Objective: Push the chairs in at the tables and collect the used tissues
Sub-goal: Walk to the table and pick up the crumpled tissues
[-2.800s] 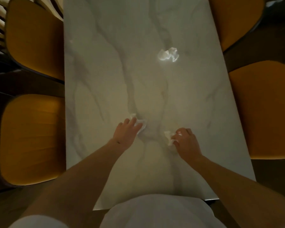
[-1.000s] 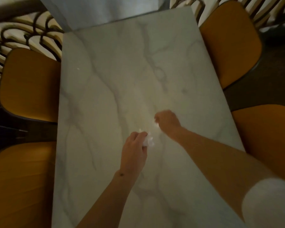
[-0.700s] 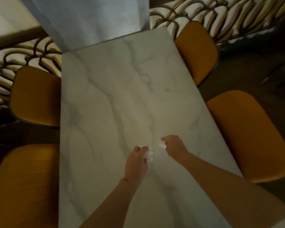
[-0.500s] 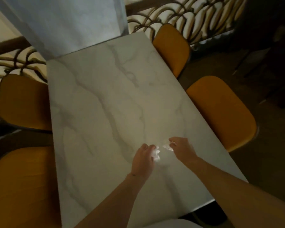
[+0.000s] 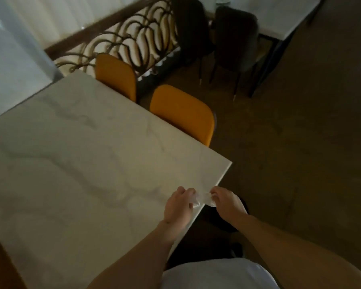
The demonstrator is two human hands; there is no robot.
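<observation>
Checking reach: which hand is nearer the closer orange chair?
Right. The right hand sits just past the table corner, below the orange chair; the left hand is over the tabletop, slightly farther.

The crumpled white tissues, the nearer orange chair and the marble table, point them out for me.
crumpled white tissues (image 5: pixel 200 198), head view, on the wad between the two hands.
nearer orange chair (image 5: pixel 183 110), head view, middle of its orange back.
white marble table (image 5: pixel 75 163), head view, bare top.

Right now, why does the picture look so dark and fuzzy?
Head view: the room is dim, so the floor and dark chairs nearly vanish; the marble table shows brightest. Everything looks soft, and the tissues between the left hand and right hand are smeared. Straight edges look bent near the borders.
</observation>
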